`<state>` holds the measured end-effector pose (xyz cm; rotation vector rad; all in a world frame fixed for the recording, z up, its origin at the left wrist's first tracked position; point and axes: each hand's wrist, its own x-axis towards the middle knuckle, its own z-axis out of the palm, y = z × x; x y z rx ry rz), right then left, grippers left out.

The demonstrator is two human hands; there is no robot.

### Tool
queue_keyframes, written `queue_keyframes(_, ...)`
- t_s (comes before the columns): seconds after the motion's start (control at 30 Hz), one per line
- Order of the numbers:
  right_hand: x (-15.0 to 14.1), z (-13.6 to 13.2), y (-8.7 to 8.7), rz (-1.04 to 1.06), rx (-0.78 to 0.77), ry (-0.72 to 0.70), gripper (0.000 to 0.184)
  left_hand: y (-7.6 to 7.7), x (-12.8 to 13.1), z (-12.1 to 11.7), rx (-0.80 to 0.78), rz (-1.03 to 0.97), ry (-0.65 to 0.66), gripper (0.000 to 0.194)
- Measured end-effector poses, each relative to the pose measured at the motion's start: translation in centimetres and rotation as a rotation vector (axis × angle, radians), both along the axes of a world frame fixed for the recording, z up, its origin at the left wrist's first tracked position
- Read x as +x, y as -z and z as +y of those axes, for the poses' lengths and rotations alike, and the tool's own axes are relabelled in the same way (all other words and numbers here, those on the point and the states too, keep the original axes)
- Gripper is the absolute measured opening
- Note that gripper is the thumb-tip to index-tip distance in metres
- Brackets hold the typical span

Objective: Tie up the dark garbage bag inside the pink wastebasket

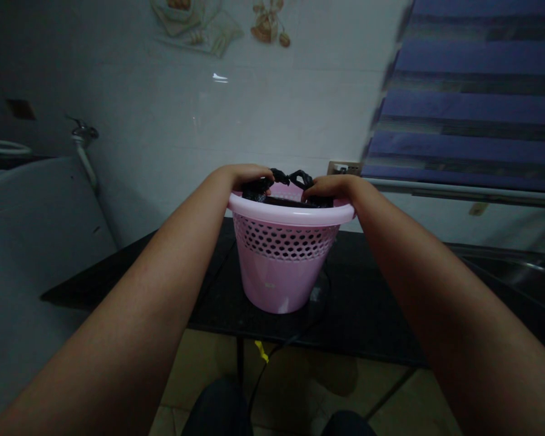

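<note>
A pink plastic basket [277,278] with a holed band below its rim stands upright on the black counter. Inside its mouth is a black plastic bag [279,177], its upper part twisted or knotted between my hands. My left hand [253,174] reaches over the rim at the left, fingers curled around the bag. On the opposite side my right hand [329,186] grips the bag too, fingers pointing down into the basket. Both wrists are close to the rim. The bag's lower part is hidden by the basket wall.
The black counter [367,303] runs along a tiled wall. A sink [518,272] lies at the right below a blue striped blind [472,91]. At the left are a wall tap [84,130] and a pale appliance [36,242]. A dark cable with a yellow tie [262,351] hangs over the front edge.
</note>
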<state>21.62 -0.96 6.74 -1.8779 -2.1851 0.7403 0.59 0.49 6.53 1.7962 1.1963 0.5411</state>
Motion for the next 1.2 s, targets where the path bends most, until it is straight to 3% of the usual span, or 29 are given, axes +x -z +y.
queue_keyframes(0.4,0.01,0.16,-0.18,-0.069,0.151,0.001,0.028,-0.08,-0.24,0.2,0.135,-0.018,0.065,0.05)
queue_keyframes(0.73,0.18,0.37,-0.06,-0.083,0.216,0.001,0.031,-0.19,-0.32,-0.45,0.087,-0.003,0.095,0.053)
queue_keyframes(1.2,-0.05,0.04,-0.05,-0.022,0.189,-0.008,0.044,-0.21,-0.17,-0.49,0.133,0.028,0.063,0.049)
